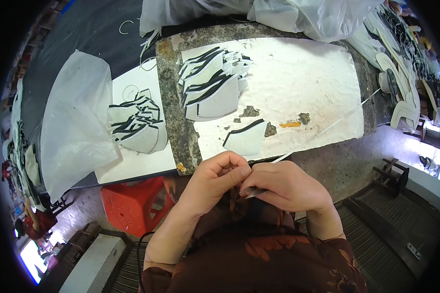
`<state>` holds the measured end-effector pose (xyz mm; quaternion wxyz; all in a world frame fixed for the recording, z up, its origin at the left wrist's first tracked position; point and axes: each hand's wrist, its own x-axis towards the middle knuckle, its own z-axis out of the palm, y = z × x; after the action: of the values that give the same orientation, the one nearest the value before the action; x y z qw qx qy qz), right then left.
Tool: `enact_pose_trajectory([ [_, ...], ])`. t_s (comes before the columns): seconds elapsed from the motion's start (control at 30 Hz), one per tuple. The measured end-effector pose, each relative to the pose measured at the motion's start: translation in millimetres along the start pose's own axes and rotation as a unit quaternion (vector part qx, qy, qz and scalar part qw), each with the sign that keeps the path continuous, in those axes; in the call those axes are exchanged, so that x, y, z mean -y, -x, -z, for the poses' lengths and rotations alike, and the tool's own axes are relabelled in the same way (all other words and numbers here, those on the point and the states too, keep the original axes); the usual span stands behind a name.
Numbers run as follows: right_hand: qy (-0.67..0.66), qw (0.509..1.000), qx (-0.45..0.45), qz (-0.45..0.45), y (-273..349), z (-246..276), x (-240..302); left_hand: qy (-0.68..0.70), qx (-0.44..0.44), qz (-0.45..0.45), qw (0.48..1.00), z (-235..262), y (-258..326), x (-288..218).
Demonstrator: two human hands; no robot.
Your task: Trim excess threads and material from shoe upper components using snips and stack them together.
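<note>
item: my two hands, brought together below the near edge of the speckled grey stone worktop (pixel 173 97). my left hand (pixel 215 178) is curled narrow, thumb and fingertips pinched against the right hand; my right hand (pixel 288 185) is also closed narrow, and both pinch a small pale grey pointed piece (pixel 254 192) that pokes out between them, held over my lap and just short of the worktop edge; i cannot tell what material it is. item: a single white curved cut piece with a black edge strip (pixel 247 138), lying flat on the stained white sheet (pixel 303 83) that covers the worktop, just beyond my hands. item: a fanned stack of the same white pieces with black strips (pixel 210 85), farther back on that sheet. item: a second, looser heap of like pieces (pixel 138 122) on a white board (pixel 132 163) to the left of the stone slab. item: a translucent white plastic bag (pixel 76 117), left of that board. item: a thin white rod (pixel 327 128), slanting across the right part of the sheet toward my right hand. item: a red plastic stool (pixel 132 205) on the floor, below the board. item: a crumpled clear plastic sheet (pixel 288 14) at the far edge. item: my dark patterned brown sleeves, entering from the lower edge.
</note>
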<state>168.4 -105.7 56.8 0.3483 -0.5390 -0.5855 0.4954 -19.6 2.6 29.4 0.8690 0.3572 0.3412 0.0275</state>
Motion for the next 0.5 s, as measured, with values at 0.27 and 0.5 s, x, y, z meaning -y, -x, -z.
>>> enact_pose_trajectory([
  [0.27, 0.007, 1.000, 0.018, -0.008, 0, -3, -3, 0.005, -0.021, -0.003, 1.000, 6, 7, 7],
  [0.5, 0.002, 1.000, 0.006, 0.018, 1, -3, -6, -0.046, 0.010, 0.034, 0.998, 14, 12, 9],
])
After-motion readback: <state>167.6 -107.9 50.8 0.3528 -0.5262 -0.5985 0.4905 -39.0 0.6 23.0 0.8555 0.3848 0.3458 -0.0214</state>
